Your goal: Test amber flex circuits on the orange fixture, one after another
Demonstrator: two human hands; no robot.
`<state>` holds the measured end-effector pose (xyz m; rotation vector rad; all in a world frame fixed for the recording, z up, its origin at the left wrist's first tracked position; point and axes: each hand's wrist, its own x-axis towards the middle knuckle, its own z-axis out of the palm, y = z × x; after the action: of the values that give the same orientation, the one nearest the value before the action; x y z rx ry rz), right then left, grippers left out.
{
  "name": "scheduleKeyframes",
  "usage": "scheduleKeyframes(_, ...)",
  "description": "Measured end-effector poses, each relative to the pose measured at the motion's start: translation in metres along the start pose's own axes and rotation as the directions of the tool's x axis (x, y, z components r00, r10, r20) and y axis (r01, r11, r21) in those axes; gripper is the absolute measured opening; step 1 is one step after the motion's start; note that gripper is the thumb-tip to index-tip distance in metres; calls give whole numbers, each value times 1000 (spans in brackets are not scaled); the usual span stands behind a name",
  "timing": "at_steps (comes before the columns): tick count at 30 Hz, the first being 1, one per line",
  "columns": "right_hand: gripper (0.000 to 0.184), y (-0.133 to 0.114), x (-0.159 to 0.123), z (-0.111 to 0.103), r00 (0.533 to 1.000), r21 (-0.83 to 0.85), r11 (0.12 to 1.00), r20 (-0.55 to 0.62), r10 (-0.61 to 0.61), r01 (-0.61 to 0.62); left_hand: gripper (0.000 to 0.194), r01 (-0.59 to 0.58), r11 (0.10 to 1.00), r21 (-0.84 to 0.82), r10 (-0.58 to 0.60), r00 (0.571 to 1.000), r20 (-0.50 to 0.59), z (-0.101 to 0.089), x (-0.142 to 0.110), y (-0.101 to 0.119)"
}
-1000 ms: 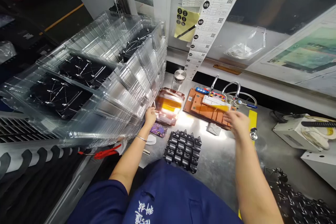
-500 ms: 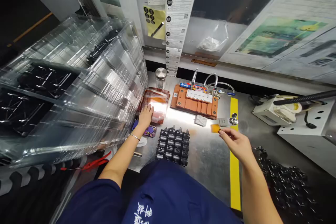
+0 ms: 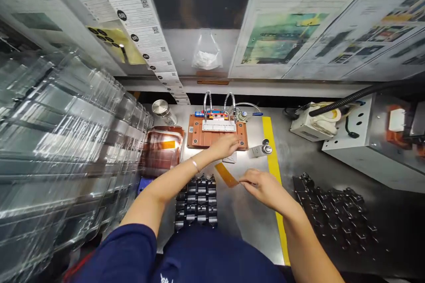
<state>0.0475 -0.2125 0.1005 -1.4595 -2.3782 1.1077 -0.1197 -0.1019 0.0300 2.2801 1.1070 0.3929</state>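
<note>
My right hand [image 3: 262,185] pinches one end of a thin amber, translucent strip [image 3: 226,175], which slants up and left just above the metal worktop. My left hand [image 3: 227,145] reaches over the front right part of an orange-brown fixture [image 3: 195,139] with its fingers curled together. Whatever those fingers hold, if anything, is hidden. Across the top of the fixture lies a white perforated bar [image 3: 219,126], beneath two bent metal hoses. Just below my left hand is a small pale grey block [image 3: 230,158], partly covered by it.
Stacked clear plastic trays [image 3: 83,141] rise on the left, beside a reddish-brown transparent tray [image 3: 159,154] and a lidded glass jar [image 3: 164,112]. Rows of black parts [image 3: 197,203] lie in front of me, more black parts [image 3: 335,212] at right. A yellow line [image 3: 275,177] crosses the worktop.
My left hand has left the reddish-brown tray and moved right to the fixture. My right hand has shifted slightly toward me with the amber strip, now more fully visible. The view has turned right.
</note>
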Motion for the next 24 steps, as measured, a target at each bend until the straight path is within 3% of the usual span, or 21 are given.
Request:
scheduleKeyframes(3,21,13,-9,-10,1000,19,1000,-24,14,-14,27,22,996,85,-26,999,46,21,97,20)
scheduleKeyframes(5,20,22,-15,-11,999,50,999,-40,18,-16,30,43,993,112,-50,997,59,33,149,24)
scheduleKeyframes(7,20,31,-19,-10,999,86,996,-38,20,-17,32,57,989,133,-68,994,82,43,184,21)
scheduleKeyframes(10,20,40,-16,-7,1000,107,994,-13,20,-18,33,30,990,137,-49,989,141,54,204,10)
scheduleKeyframes(13,21,44,-3,-6,1000,77,997,14,9,-10,34,-25,995,99,4,978,209,57,198,1)
scheduleKeyframes(16,23,40,13,-9,999,39,999,40,-25,23,33,-49,999,18,43,964,263,52,176,1)
scheduleKeyframes(19,22,37,29,-15,995,107,990,13,-99,97,26,-72,993,-96,98,948,304,35,135,1)
scheduleKeyframes(21,19,42,39,-16,990,241,967,-132,-57,88,28,-64,966,-250,156,916,368,19,95,-8)
scheduleKeyframes(22,17,47,46,-15,972,329,943,-234,27,53,36,-20,933,-360,178,894,412,10,73,-15)
scheduleKeyframes(23,15,53,53,-12,930,428,904,-337,145,14,47,124,831,-543,184,859,478,0,50,-25)
scheduleKeyframes(24,14,60,61,-7,866,534,845,-415,279,-16,58,307,675,-671,143,838,527,-8,28,-36)
